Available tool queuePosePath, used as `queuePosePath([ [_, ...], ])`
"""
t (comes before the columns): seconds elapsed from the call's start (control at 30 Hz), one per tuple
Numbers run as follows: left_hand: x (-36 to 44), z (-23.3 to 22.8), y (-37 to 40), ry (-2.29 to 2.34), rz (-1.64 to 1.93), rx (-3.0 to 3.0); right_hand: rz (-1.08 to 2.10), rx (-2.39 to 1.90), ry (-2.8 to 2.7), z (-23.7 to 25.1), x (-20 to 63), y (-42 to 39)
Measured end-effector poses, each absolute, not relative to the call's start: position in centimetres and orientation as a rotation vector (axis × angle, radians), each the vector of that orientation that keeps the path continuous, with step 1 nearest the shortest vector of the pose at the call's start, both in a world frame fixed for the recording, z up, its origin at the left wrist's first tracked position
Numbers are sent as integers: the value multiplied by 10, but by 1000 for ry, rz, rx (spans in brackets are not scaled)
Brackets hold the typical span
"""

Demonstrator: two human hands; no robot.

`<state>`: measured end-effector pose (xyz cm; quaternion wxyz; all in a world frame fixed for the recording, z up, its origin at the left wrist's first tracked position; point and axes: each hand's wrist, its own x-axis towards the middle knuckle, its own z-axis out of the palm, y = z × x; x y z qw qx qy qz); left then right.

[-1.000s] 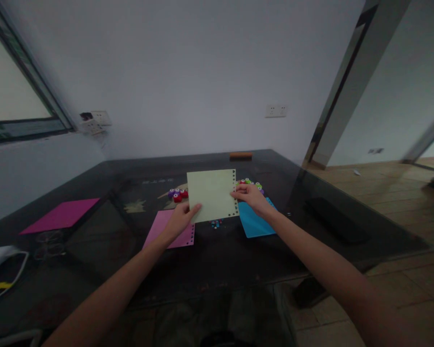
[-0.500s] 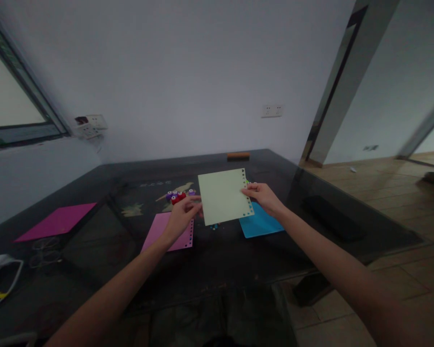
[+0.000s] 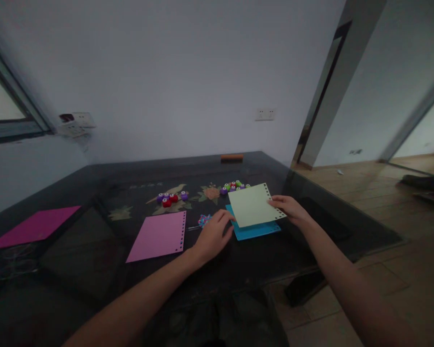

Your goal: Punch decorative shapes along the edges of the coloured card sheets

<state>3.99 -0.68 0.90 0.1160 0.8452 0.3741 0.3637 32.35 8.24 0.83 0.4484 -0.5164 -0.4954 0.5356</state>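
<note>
while the pale sheet [image 3: 253, 206] is pinched at its punched edge by the fingers of the right hand [image 3: 292, 208], over the blue sheet [image 3: 256, 232] on the counter [image 3: 255, 260], the left hand [image 3: 213, 237] is held at the latter sheet's left edge, fingers loosely parted.

Pale sheet [image 3: 253, 205] over blue sheet [image 3: 253, 232]

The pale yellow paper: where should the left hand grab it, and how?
Probably pinch the pale yellow paper by its plain left edge, coming from the left, thumb on top. It's thin and flat, and the right hand holds the opposite, holed edge.
</note>
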Motion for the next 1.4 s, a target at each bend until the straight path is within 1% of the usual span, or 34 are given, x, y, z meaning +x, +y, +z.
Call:
queuePosePath([
  [0.1,40,0,-13,1084,916,2589,1323,-1308,-1228,2,328,86],
  [0.23,36,-3,-13,1150,880,2608,1328,-1336,-1260,-4,324,88],
  [0.4,38,-10,-11,1187,712,2649,1316,-1370,-1311,-6,322,86],
  [0.63,39,-14,-12,1204,601,2661,1290,-1403,-1347,-9,324,89],
  [1.03,40,-15,-11,1250,514,2679,1236,-1467,-1417,-13,326,95],
  [1.4,41,-11,-13,1252,518,2666,1149,-1499,-1453,-11,324,92],
])
